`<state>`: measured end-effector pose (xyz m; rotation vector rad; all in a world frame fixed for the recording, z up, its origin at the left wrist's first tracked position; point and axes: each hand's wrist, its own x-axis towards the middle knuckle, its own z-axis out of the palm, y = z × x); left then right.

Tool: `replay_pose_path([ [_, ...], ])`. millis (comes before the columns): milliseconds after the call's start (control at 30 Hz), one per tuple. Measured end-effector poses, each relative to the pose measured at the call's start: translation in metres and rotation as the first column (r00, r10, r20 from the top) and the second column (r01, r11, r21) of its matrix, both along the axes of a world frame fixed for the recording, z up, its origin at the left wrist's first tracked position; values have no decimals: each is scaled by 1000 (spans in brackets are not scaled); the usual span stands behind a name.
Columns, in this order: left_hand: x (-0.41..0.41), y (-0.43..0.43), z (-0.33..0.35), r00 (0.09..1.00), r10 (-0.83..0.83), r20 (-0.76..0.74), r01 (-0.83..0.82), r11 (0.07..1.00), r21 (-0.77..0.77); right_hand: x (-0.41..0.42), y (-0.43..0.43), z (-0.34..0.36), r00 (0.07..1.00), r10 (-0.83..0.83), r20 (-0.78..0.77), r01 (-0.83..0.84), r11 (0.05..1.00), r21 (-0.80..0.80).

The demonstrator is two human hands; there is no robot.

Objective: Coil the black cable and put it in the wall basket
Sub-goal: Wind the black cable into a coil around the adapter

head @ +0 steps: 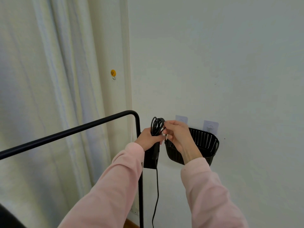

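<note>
Black cable [157, 127] is bunched in several loops held up in front of the wall, just left of the wall basket [204, 142]. Left hand [148, 139] is clenched around the middle of the bundle, loops sticking up above the fist. Right hand [176, 134] pinches the strand near the top of the loops with its fingertips, apparently guiding the next turn. A loose tail hangs straight down from the left fist and runs out of the bottom of the view, so coiling looks unfinished.

Handling guess: light, thin, flexible, a bit springy; the loops likely fan open if the fist loosens. Best hold is around the waist of the bundle, all turns pinched together, not a single strand. A dark flat block sits below the left fist, maybe an adapter or part of the rack; can't tell.

Surroundings: basket is a dark woven one, open on top, hanging on two clear adhesive hooks [210, 127]. Right forearm crosses in front of its near rim. Black metal rack [139, 162], its post just left of the hanging tail, could snag it. Yellow smiley hook [113, 73] and pale curtain [49, 96] are well apart to the left.
</note>
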<state>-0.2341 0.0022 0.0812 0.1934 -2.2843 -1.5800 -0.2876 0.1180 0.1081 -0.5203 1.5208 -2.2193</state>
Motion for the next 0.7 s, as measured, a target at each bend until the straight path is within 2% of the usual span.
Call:
replay_pose_path([
  [100, -2, 1, -2, 999, 33, -17, -33, 999, 1, 0, -1, -2, 1000, 11, 11, -10, 999, -38],
  [200, -2, 6, -1, 997, 63, -53, -63, 998, -15, -1, 2, -7, 1000, 1, 19, -1, 1000, -9],
  [333, -3, 5, 0, 993, 74, -91, -63, 990, 123, -4, 9, -19, 989, -54, 140, 29, 985, 171],
  [400, -4, 4, 0, 988, 113, -104, -95, 981, 166, -2, 13, -24, 988, -8, 154, -40, 951, 306],
  [467, -5, 5, 1, 981, 153, -118, -123, 966, 228, 3, 16, -29, 976, 179, 120, -215, 861, 462],
  [567, -6, 7, 1, 971, 203, -130, -160, 946, 283, 10, 16, -40, 883, 466, 52, -394, 677, 622],
  [700, -5, 1, 4, 962, 229, -149, -173, 934, 313, 11, 17, -58, 811, 579, 90, -463, 539, 704],
])
